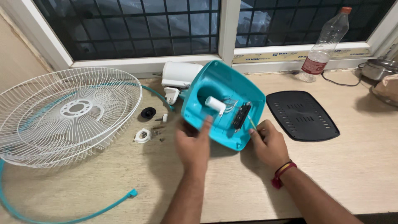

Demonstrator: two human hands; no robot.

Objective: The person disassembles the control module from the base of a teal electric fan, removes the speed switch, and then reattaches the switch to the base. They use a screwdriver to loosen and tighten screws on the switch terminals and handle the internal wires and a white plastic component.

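The landmark is the turquoise plastic fan base [226,93], tipped up near the middle of the pale wooden tabletop [356,166]. Both hands close off its near edge: the left hand [192,147] at its lower left, the right hand [269,143] at its lower right. To its left, small loose parts, a black round cap [148,112] and a white ring [143,135], clutter the gap before the white wire fan guard [62,114]. Behind it the white motor housing [179,74] blocks the way. To its right, a black vented plastic cover [302,115] lies flat just beside it; beyond that, bare tabletop is open. A clear plastic bottle [325,43] stands well back to the right.
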